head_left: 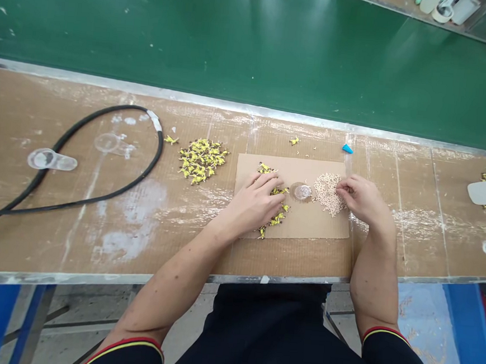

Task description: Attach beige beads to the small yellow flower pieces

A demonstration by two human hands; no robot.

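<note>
Head view. Landmark: the cup. Just right of it, pale bits lie heaped, no common long axis. Right hand, the nearer, meets the heap's right edge, fingertips bunched; cannot tell if they pinch one. Left of cup, left hand spreads loosely over yellow figures; any hold hidden.

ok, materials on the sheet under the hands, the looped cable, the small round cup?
Sheet: likely cardboard, matte plain brown.
Looped cable: low-sheen black sheath, probably rubber or soft plastic; bends smoothly.
Small round cup: clear, shiny, bright highlights; plastic or glass, can't tell.
</note>
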